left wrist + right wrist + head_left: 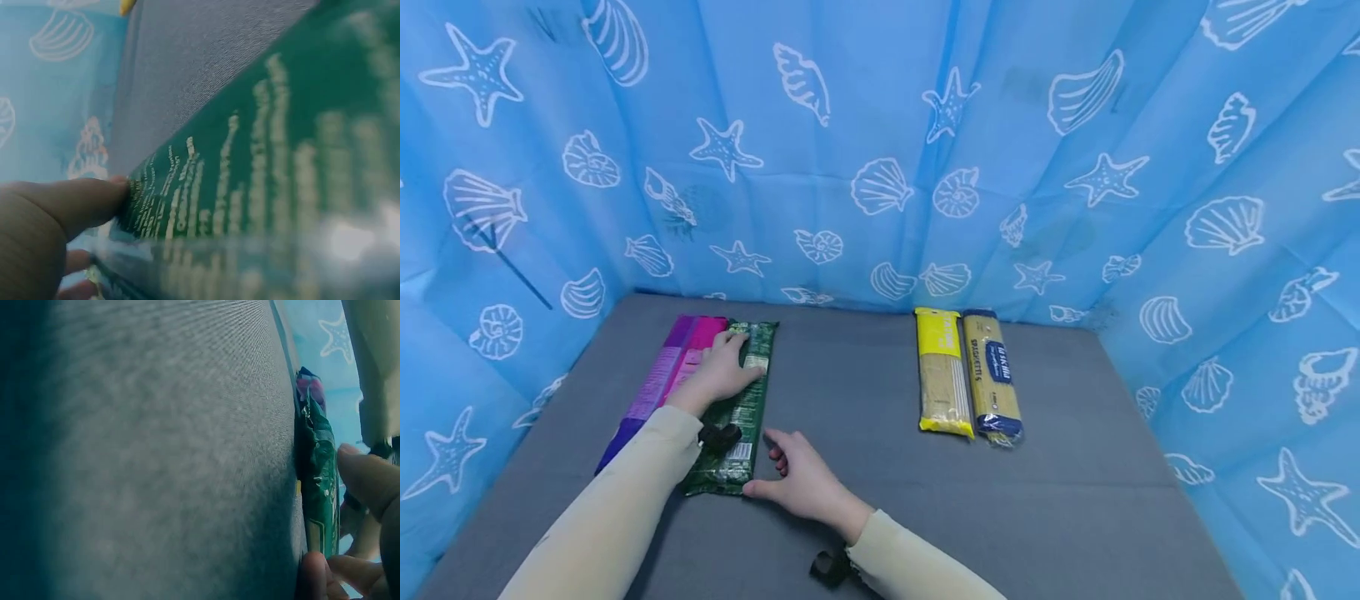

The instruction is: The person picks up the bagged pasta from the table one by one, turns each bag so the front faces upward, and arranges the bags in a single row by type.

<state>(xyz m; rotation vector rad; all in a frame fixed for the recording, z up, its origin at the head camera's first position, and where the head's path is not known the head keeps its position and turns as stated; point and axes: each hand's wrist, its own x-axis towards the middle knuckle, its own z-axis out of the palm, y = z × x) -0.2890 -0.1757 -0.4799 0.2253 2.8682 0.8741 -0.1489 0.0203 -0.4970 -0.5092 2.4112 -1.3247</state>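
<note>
A dark green plastic packet with small pale print and a barcode (pixel 748 421) lies lengthwise at the left of the grey table. My left hand (pixel 722 371) reaches over its upper half and grips it, and in the left wrist view the thumb (pixel 90 203) presses at the packet's edge. Under that forearm, against the green packet, lies a pink and purple packet (pixel 658 379), partly hidden. Beside the green packet's lower right edge is my right hand (pixel 808 483), thumb and index finger spread apart along the edge, the other fingers bent. In the right wrist view the fingertips (pixel 314 565) sit right at the packet's side.
A yellow-ended packet of spaghetti (pixel 943 375) and a blue-ended spaghetti packet (pixel 992 375) lie side by side at the right of the grey table (pixel 1075 500). A blue curtain with white shells and starfish (pixel 880 150) surrounds the table's back and sides.
</note>
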